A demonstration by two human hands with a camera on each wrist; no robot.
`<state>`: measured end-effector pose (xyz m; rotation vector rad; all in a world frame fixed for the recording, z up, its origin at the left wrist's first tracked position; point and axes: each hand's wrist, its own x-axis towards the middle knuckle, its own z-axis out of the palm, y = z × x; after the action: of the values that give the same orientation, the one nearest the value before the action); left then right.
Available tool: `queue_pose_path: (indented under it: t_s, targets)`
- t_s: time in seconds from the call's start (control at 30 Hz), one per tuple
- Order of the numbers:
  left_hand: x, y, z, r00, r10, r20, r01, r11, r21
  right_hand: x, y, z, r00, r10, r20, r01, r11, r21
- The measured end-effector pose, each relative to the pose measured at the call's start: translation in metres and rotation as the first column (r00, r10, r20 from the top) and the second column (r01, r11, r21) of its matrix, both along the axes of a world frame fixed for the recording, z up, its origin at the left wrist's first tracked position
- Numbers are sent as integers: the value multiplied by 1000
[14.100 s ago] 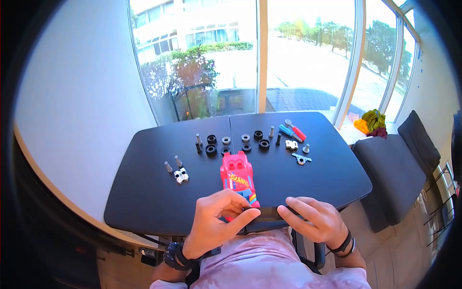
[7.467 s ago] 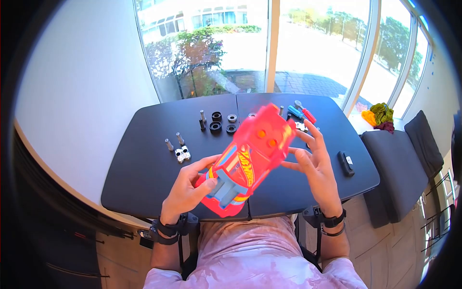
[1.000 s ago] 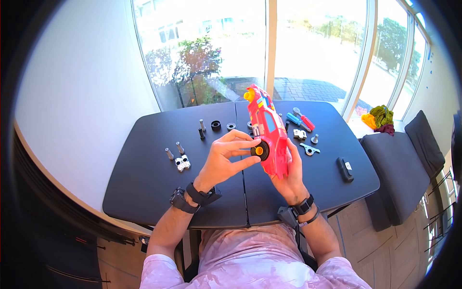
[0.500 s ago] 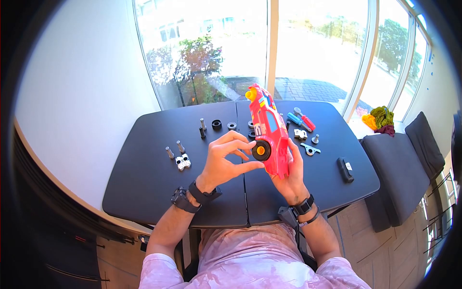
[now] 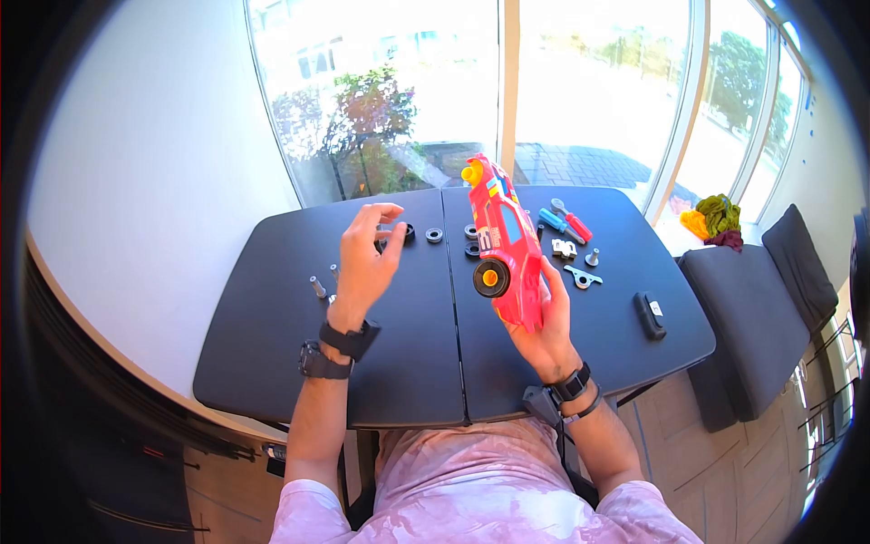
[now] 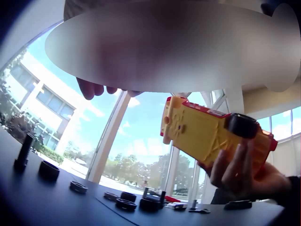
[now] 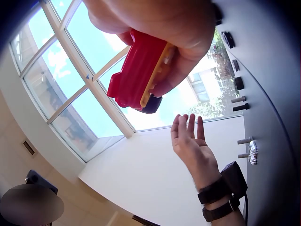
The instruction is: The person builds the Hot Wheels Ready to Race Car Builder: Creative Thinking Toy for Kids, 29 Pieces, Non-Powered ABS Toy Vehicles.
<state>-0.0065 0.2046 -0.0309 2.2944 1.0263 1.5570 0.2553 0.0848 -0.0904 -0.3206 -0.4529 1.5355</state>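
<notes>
My right hand [image 5: 551, 331] grips a pink-red toy car [image 5: 513, 249] over the table, tilted on its side. A black tyre [image 5: 490, 279] sits on the car's near yellow hub, while the far hub [image 5: 471, 174] is bare. The left wrist view shows the car's yellow underside [image 6: 202, 129]. My left hand [image 5: 364, 263] is apart from the car, in the air over the left half of the table, its fingers loosely bent with nothing in them. Its fingertips overlap a black tyre [image 5: 410, 233] on the table in the head view.
Grey rings [image 5: 434, 235] and black tyres stand mid-table [image 5: 390, 363]. At the right lie screwdrivers [image 5: 577, 227], a silver engine piece [image 5: 564, 248], a grey bolt [image 5: 592, 257], a three-armed grey part [image 5: 583, 277] and a black case [image 5: 649, 315]. Grey bolts [image 5: 317, 286] stand at the left.
My left hand has let go of the tyre on the car and moved left and away. My right hand still holds the car in nearly the same place.
</notes>
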Motion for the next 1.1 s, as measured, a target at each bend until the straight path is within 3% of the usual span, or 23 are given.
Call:
queue_pose_path:
  t_s: [0.07, 0.17, 0.27, 0.37, 0.47, 0.57, 0.67, 0.77, 0.87, 0.97, 1.1]
  targets:
    - [-19, 32, -23, 930, 170, -327, -115, 977, 181, 0, 0, 1, 1000, -8, 7, 8, 1000, -14]
    - [-37, 67, -68, 717, 378, -586, -190, 915, 356, -1, -1, 2, 1000, -13, 23, 13, 1000, -12]
    - [-39, 73, -85, 627, 398, -670, -199, 913, 356, -1, -1, 1, 999, -12, 31, 12, 1000, -13]
    - [-37, 75, -82, 579, 356, -734, -307, 929, 208, -1, -2, 1, 1000, -4, 13, 4, 1000, 2]
    - [-35, 80, -72, 444, 398, -803, -407, 888, 215, 1, -1, -1, 1000, 13, 18, -14, 1000, 15]
    - [-39, 80, -72, 487, 407, -772, -398, 891, 219, 2, -1, 0, 1000, 19, 19, -19, 1000, 17]
    - [-30, 60, -52, 820, 283, -498, -258, 959, 121, 0, 0, 2, 1000, 2, 23, -2, 1000, 15]
    - [-7, 13, 2, 975, -31, -219, -10, 983, -182, 1, 0, 2, 1000, 16, 17, -16, 999, 30]
    - [3, -29, 36, 930, -314, -192, 274, 939, -208, -3, -4, 8, 996, -23, 81, 25, 1000, -17]
    - [10, -54, 44, 891, -412, -190, 377, 906, -192, -2, -2, 7, 996, -37, 82, 40, 998, -39]
    - [22, -67, 36, 875, -482, 44, 473, 833, -287, 2, 0, -3, 999, -14, 48, 14, 1000, 0]
